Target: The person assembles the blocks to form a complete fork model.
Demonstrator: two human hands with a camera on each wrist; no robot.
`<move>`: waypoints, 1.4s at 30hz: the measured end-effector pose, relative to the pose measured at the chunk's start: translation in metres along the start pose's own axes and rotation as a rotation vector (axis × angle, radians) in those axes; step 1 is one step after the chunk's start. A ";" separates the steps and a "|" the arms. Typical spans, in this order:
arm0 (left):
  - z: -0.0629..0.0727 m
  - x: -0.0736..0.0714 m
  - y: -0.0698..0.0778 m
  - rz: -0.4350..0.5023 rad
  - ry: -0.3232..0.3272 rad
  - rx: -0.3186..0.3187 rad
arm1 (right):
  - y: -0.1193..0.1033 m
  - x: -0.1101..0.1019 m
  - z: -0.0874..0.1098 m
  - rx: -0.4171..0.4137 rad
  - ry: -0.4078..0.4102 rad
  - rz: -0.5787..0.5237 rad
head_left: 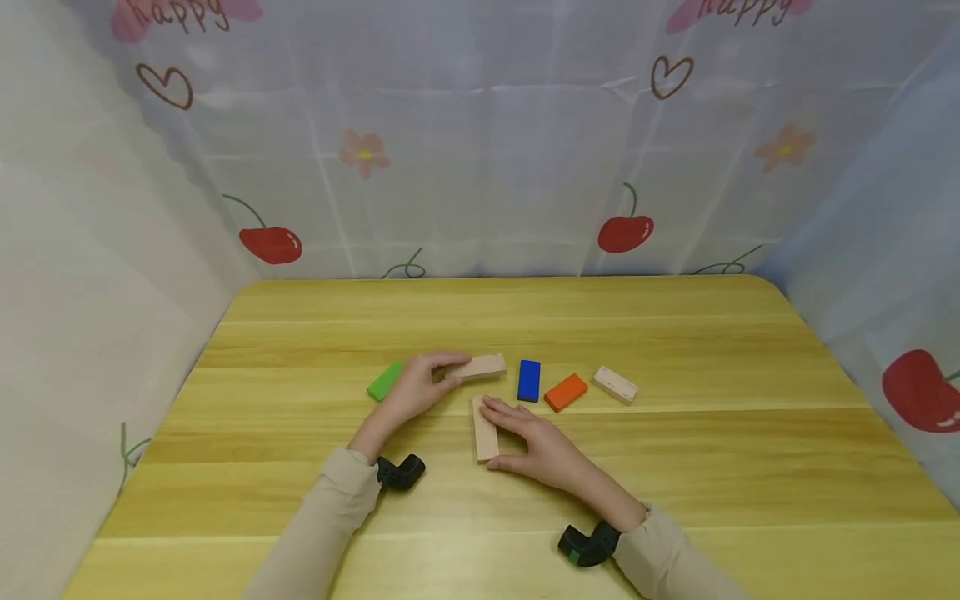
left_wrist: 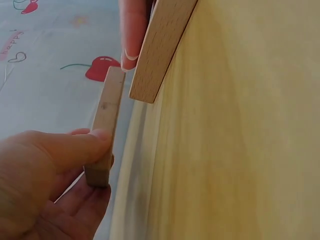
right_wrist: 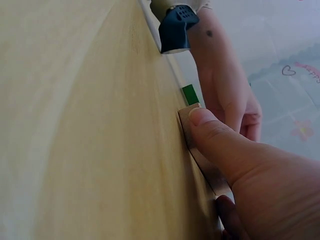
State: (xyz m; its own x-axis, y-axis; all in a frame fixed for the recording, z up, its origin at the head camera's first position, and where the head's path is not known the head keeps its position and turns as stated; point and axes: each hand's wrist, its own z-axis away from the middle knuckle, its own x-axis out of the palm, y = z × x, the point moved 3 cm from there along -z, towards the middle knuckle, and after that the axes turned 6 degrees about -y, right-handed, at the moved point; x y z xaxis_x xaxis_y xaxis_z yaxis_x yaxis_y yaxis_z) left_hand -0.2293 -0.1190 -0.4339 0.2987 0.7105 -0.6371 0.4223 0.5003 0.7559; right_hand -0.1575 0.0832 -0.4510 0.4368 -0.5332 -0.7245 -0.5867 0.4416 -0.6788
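Note:
My left hand point(head_left: 418, 385) pinches the left end of a plain wooden block point(head_left: 486, 366), thumb on the near side and fingers behind. In the left wrist view that block point(left_wrist: 106, 112) is tilted up from the tabletop. Nearer to me, my right hand point(head_left: 551, 450) holds a second plain wooden block point(head_left: 484, 433) by its two ends, thumb at the near end and fingers at the far one. This block lies lengthwise away from me, apart from the first. The right wrist view shows the thumb against its end, with much of the block hidden.
A green block point(head_left: 384, 382) lies beside the left hand, partly covered by it. To the right are a blue block point(head_left: 528, 380), an orange block point(head_left: 566, 392) and another plain block point(head_left: 615, 384). A printed curtain point(head_left: 480, 167) hangs behind the wooden table point(head_left: 675, 467).

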 end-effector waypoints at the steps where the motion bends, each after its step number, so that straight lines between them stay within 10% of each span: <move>1: -0.001 0.001 0.000 0.001 -0.011 0.002 | 0.000 0.000 0.000 -0.001 0.000 0.000; 42: 0.006 0.015 -0.005 -0.039 -0.107 0.102 | 0.001 0.002 0.001 0.062 0.011 0.019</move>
State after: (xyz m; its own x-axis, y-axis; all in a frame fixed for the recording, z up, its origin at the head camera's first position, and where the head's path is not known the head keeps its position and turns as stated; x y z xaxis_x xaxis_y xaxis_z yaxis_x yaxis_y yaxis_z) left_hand -0.2220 -0.1138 -0.4477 0.3672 0.6322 -0.6823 0.5187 0.4697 0.7144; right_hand -0.1566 0.0833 -0.4525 0.4178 -0.5321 -0.7364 -0.5518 0.4953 -0.6710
